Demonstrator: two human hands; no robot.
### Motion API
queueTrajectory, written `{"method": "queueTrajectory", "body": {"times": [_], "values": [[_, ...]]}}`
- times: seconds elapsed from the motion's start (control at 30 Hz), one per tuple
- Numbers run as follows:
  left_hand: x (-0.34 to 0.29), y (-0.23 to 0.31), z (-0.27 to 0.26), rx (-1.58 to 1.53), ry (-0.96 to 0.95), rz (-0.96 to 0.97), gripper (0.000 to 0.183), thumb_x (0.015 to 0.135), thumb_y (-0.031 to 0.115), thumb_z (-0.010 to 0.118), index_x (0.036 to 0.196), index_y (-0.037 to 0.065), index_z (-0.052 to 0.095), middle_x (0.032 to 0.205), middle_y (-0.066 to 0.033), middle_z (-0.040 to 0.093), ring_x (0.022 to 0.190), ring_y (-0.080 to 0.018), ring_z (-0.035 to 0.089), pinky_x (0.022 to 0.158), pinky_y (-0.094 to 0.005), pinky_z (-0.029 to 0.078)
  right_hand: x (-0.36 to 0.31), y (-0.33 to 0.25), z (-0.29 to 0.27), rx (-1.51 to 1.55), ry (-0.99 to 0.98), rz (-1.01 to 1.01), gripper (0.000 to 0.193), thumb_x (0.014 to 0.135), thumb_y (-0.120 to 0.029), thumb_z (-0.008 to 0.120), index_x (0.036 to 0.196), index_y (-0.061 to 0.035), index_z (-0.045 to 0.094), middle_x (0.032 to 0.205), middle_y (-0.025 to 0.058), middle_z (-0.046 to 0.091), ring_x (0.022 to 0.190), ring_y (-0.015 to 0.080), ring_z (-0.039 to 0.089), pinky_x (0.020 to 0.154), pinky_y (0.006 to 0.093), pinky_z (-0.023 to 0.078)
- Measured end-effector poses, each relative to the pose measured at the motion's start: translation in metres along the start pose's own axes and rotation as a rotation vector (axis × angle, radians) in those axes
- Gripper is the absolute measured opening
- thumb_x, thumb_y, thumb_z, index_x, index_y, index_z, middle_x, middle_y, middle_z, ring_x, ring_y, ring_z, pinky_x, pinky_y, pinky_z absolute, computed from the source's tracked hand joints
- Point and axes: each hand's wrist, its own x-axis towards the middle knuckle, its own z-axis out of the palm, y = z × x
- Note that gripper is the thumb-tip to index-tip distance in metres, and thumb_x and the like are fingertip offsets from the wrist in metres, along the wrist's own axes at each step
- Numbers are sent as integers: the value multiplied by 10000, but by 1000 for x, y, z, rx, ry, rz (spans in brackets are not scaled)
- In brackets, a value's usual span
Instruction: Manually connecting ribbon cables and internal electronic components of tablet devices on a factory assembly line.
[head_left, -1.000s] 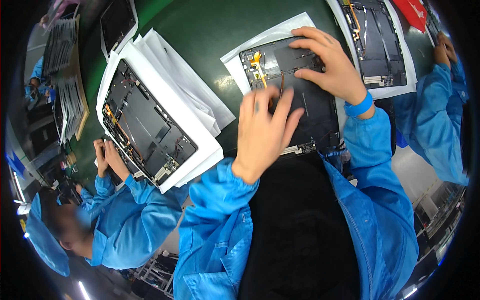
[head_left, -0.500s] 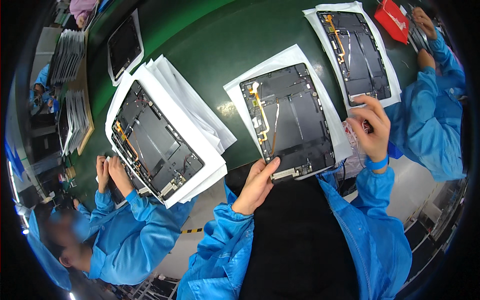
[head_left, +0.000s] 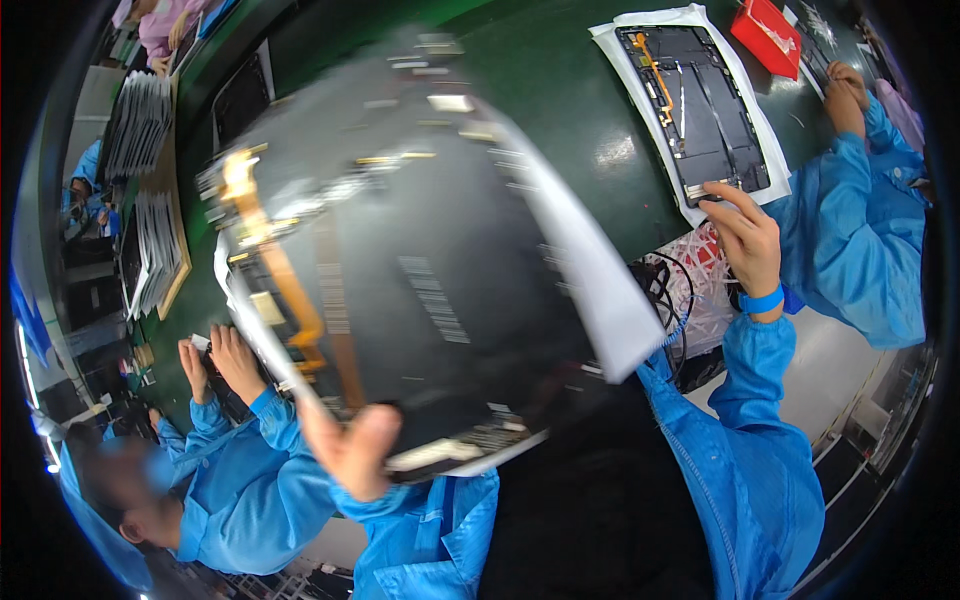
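Raised at the left, close to the camera and smeared by motion, is a black tablet housing (head_left: pixel 450 300) with an orange ribbon cable. My left hand (head_left: pixel 350 440) grips its near left corner, thumb on top. A white sheet (head_left: pixel 590 260) shows beneath the housing's right side. My right hand (head_left: pixel 745 240) is at the near edge of a second tablet housing (head_left: pixel 705 120), its fingertips closed on that edge. This one lies on a white sheet (head_left: pixel 775 150) on the table and also carries an orange ribbon cable.
A green table (head_left: pixel 550 100) spans the far side. Co-workers in blue sleeves sit left (head_left: pixel 250 520) and right (head_left: pixel 850 240). At the far right is a red box (head_left: pixel 765 40). Racked thin panels (head_left: pixel 135 120) stand at the left. Dark cables (head_left: pixel 670 290) hang by the table edge.
My left hand has swung the first housing up and leftward, nearer the camera; it now covers the pile at the left. My right hand's fingertips have closed in on the second housing's near edge.
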Motion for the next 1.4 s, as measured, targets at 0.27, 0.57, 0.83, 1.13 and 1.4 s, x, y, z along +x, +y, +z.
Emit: {"method": "queueTrajectory", "body": {"times": [0.27,0.57,0.83,1.13,1.4], "values": [[50,-29,-112,248,282,-58,553,1026,173,697,1521,-31,561,1241,-77,696,1050,-139,663,952,-304,524,-3,5,-29,477,165,317,285,1082,43,476,1238,30,713,1403,251,701,633,148,730,502,209,456],[10,-32,-10,581,138,792,330,1043,110,710,1330,-53,702,819,-115,763,710,-180,687,689,-332,557,-2,8,-37,966,290,465,272,1154,-120,485,1283,39,664,1461,304,658,691,204,780,509,205,464],[37,-119,179,-361,-888,-241,419,1148,213,593,1492,-28,594,1291,-180,750,1115,-256,759,928,-358,612,8,1,-21,337,216,7,170,1098,-22,550,1188,29,684,1398,303,703,1177,387,759,976,416,603],[91,-124,293,-845,-911,-639,475,1150,365,575,1523,90,467,1300,-123,686,1191,-238,715,991,-420,617,-1,-34,-12,450,98,157,212,1003,109,563,1109,33,730,1267,268,763,705,214,772,621,284,593],[67,-145,234,-520,-676,-232,515,1044,65,708,1516,-15,517,1380,-88,677,1243,-171,646,1072,-355,526,20,-90,-73,638,-119,57,130,816,5,751,930,4,814,1064,218,813,744,254,792,698,313,625]]}}
